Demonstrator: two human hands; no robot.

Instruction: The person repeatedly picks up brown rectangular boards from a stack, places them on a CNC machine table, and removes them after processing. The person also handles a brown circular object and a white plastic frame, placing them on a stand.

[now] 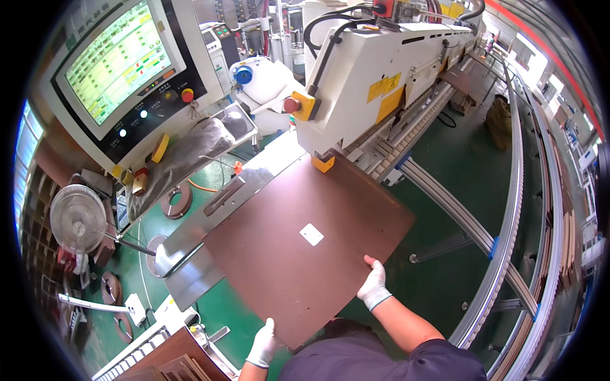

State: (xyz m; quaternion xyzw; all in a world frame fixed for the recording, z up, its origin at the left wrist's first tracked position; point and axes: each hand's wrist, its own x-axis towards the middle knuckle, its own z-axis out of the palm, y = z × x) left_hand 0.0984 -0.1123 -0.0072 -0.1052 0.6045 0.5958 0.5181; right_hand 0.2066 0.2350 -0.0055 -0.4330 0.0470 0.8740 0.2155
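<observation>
A large dark-brown flat panel with a small white label lies on a steel infeed table, its far corner under the white machine housing. My left hand, in a white glove, grips the panel's near corner. My right hand, also gloved, holds the near right edge of the panel.
A control screen with buttons stands at upper left, a small fan at left. Rolls of edge banding lie on the green floor. A curved roller conveyor runs along the right. More brown panels are stacked at lower left.
</observation>
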